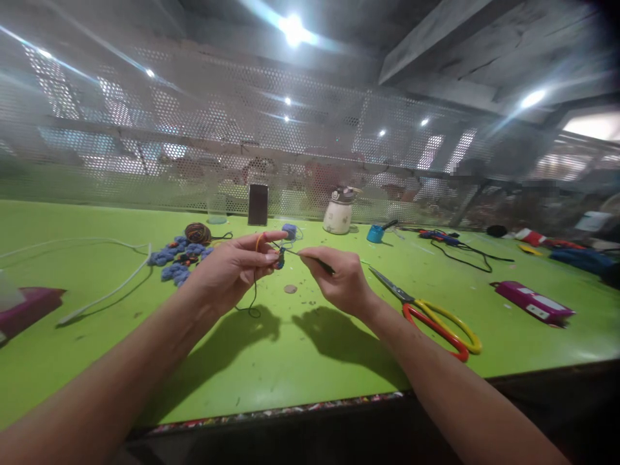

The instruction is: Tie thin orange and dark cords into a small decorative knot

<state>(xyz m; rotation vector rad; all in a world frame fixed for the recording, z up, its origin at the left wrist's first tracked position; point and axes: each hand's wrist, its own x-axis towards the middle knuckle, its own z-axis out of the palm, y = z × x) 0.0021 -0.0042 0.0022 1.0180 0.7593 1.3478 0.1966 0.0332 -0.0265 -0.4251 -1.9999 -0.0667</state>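
Head view: left of the scissors (409, 299), the left hand (230, 263) pinches a yarn piece (280, 259), the right hand (343, 279) a thin tool (293, 252) slack yarn could dislodge.

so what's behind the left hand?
Just past the left hand: bluish crochet pieces, a dark yarn ball, and the green table. Anything directly behind the hand is covered, so I can't tell what's there.

2 hands (225, 261), 1 hook (292, 252), 2 yarn balls (197, 233), 1 pair of scissors (426, 314), 1 phone (258, 205), 1 bottle (338, 214).
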